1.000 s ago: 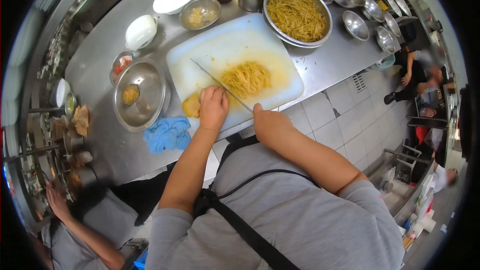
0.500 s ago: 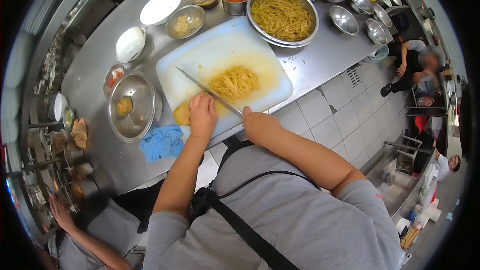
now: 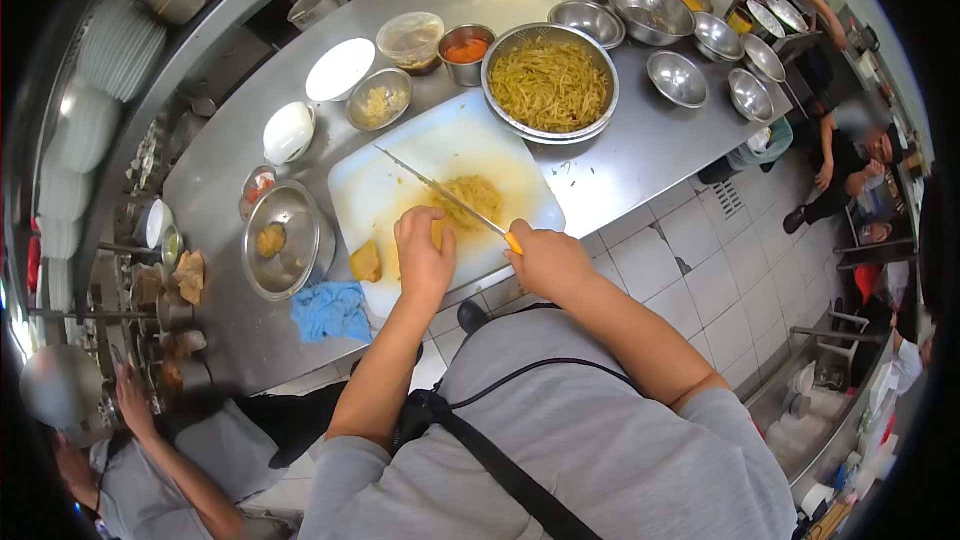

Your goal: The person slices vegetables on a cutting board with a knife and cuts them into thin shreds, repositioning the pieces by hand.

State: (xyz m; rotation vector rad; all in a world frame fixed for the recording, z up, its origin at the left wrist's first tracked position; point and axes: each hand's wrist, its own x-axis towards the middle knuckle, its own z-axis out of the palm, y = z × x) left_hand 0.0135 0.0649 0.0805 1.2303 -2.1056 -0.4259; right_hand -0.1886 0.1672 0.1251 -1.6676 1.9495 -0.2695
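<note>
My right hand point(image 3: 550, 262) is wrapped around the yellow handle of a kitchen knife point(image 3: 440, 188). The blade slants up and left across a pile of yellow vegetable shreds point(image 3: 475, 198) on the white cutting board point(image 3: 385, 165). My left hand point(image 3: 426, 252) is at the lower left of the pile, below the blade, thumb and fingers apart. A bit of yellow vegetable point(image 3: 438, 231) shows in the gap between them. A larger chunk of yellow vegetable point(image 3: 366, 262) rests at the board's left edge, beside my left hand.
A colander point(image 3: 550, 80) heaped with yellow-green shreds stands behind the board. To the left are a metal bowl point(image 3: 318, 250) and a crumpled blue cloth point(image 3: 330, 312). Bowls and containers line the back. A co-worker's arm point(image 3: 185, 470) is at lower left, and other people are at right.
The knife and my right hand have moved right relative to the board. My left hand has loosened from a curled pose and shifted away from the blade. The whole view has shifted slightly.
</note>
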